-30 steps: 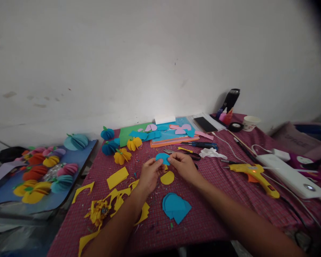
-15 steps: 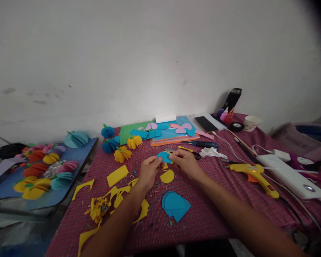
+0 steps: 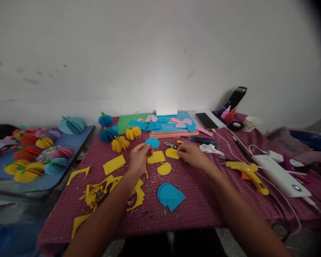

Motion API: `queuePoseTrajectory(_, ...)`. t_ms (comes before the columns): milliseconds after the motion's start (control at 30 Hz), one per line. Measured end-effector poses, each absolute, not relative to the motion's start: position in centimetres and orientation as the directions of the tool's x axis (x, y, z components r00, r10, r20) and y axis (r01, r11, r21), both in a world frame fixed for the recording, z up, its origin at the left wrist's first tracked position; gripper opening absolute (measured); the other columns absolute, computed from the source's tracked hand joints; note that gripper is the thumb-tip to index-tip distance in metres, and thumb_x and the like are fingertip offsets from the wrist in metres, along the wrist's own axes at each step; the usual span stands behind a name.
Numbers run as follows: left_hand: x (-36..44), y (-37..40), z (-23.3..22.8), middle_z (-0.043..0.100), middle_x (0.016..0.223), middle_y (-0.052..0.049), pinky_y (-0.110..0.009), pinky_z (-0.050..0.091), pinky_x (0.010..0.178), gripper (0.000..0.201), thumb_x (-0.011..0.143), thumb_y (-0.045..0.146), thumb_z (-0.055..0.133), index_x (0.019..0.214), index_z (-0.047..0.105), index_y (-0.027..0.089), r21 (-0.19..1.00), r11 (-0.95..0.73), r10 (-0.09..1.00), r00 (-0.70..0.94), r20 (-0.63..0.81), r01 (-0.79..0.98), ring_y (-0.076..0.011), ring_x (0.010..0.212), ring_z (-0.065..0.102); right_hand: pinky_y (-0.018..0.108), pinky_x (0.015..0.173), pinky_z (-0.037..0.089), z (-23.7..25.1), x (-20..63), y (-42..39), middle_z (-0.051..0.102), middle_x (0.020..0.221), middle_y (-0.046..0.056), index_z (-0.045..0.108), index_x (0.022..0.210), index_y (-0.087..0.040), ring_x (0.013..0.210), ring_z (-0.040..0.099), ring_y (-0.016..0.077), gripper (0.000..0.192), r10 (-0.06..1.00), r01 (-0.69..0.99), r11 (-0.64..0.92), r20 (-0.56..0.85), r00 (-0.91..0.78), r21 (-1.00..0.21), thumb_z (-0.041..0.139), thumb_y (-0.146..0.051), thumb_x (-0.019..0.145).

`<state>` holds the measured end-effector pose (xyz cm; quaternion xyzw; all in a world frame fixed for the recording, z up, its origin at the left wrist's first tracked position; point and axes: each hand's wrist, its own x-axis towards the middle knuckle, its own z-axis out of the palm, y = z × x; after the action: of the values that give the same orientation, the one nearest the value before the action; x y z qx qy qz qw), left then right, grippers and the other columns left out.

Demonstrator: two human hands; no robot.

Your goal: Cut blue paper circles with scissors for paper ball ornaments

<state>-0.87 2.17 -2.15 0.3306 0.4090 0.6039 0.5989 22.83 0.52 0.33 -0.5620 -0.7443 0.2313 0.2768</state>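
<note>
Left hand (image 3: pixel 141 157): thumb and fingers pinching a blue, rounded, flat paper piece (image 3: pixel 153 142); its lower left edge is covered by the fingertips. Right hand (image 3: pixel 191 154): fingertips pinching the right edge of a yellow half-round paper piece (image 3: pixel 171 153); whether it is clear of the desk (image 3: pixel 198 203) cannot be told. Between the hands: a yellow rectangular paper piece (image 3: pixel 156 157). Beyond the right hand: metal-bladed scissors (image 3: pixel 168 143), handles mostly hidden behind that hand. Below the left hand: yellow cut paper scraps (image 3: pixel 137 198), partly covered by the forearm. Nearer than both hands: overlapping blue paper pieces (image 3: pixel 169 196), count unclear.
</note>
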Motion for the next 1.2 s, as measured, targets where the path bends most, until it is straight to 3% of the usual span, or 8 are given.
queuePoseTrajectory(233,-0.8,2.1,-2.0,0.066,0.071,-0.004,-0.027,0.048,0.061,0.031,0.064,0.036,0.079,0.083,0.065,0.015,0.888,0.042,0.995,-0.058,-0.077,-0.458,-0.0140,0.064,0.063,0.024,0.050,0.030,0.9,23.0,0.0,0.069,0.069,0.001,0.071,0.071,-0.020,0.057,0.057,0.0139,0.016,0.961,0.839,0.261,0.046,-0.272,-0.477,0.055,-0.018,0.075)
queuePoseTrajectory(333,-0.8,2.0,-2.0,0.066,0.073,-0.005,-0.027,0.048,0.062,0.030,0.065,0.034,0.079,0.084,0.066,0.015,0.887,0.056,0.995,-0.044,-0.086,-0.458,-0.0145,0.065,0.063,0.026,0.049,0.025,1.3,23.3,-0.3,0.070,0.067,0.003,0.071,0.066,-0.022,0.054,0.056,0.0148,0.018,0.968,0.912,0.235,0.001,-0.250,-0.336,0.058,-0.025,0.077)
queuePoseTrajectory(433,-0.8,1.9,-2.1,0.066,0.072,-0.004,-0.028,0.049,0.062,0.027,0.066,0.034,0.078,0.081,0.065,0.015,0.883,0.064,0.996,-0.024,-0.085,-0.465,-0.0148,0.066,0.063,0.027,0.050,0.026,1.6,23.4,-0.6,0.070,0.067,0.005,0.073,0.072,-0.023,0.056,0.057,0.0178,0.019,0.983,0.956,0.181,0.056,-0.172,-0.231,0.061,-0.037,0.078)
queuePoseTrajectory(633,-0.8,2.0,-2.0,0.066,0.073,-0.004,-0.027,0.047,0.061,0.028,0.066,0.034,0.078,0.082,0.064,0.016,0.880,0.031,0.994,-0.079,-0.077,-0.474,-0.0141,0.064,0.063,0.027,0.066,0.041,1.3,20.5,-1.5,0.070,0.085,0.004,0.069,0.088,-0.022,0.078,0.062,0.0185,0.017,0.903,0.801,0.425,0.251,-0.348,-0.422,0.052,-0.026,0.088)
queuePoseTrajectory(733,-0.8,2.1,-1.8,0.066,0.071,-0.004,-0.025,0.046,0.060,0.026,0.067,0.034,0.076,0.081,0.063,0.016,0.879,0.011,0.990,-0.119,-0.078,-0.477,-0.0135,0.063,0.062,0.033,0.083,0.044,0.2,18.2,-1.9,0.068,0.101,0.009,0.067,0.101,-0.019,0.093,0.060,0.0220,0.020,0.850,0.759,0.518,0.338,-0.404,-0.396,0.054,-0.023,0.087)
queuePoseTrajectory(867,-0.8,2.2,-1.6,0.065,0.071,-0.003,-0.025,0.046,0.059,0.025,0.067,0.032,0.076,0.081,0.062,0.016,0.872,0.006,0.988,-0.129,-0.080,-0.490,-0.0129,0.063,0.062,0.039,0.099,0.038,-1.0,15.9,-1.5,0.063,0.119,0.013,0.060,0.118,-0.015,0.110,0.053,0.0266,0.039,0.794,0.743,0.597,0.349,-0.497,-0.301,0.064,-0.022,0.080)
queuePoseTrajectory(1033,-0.9,2.1,-1.4,0.064,0.069,-0.002,-0.025,0.046,0.060,0.026,0.066,0.032,0.077,0.079,0.061,0.016,0.865,0.007,0.991,-0.115,-0.075,-0.502,-0.0125,0.063,0.062,0.038,0.093,0.040,-1.4,15.1,-0.8,0.069,0.100,0.011,0.067,0.096,-0.016,0.097,0.058,0.0243,0.015,0.790,0.768,0.608,0.255,-0.558,-0.201,0.057,-0.021,0.087)
queuePoseTrajectory(1200,-1.0,2.1,-1.3,0.063,0.068,-0.002,-0.025,0.046,0.059,0.026,0.066,0.033,0.077,0.078,0.061,0.016,0.859,0.015,0.990,-0.115,-0.086,-0.511,-0.0130,0.063,0.061,0.035,0.089,0.039,-1.4,15.4,-0.9,0.070,0.089,0.010,0.069,0.087,-0.018,0.091,0.060,0.0230,0.016,0.772,0.760,0.625,0.280,-0.570,-0.176,0.053,-0.019,0.089)
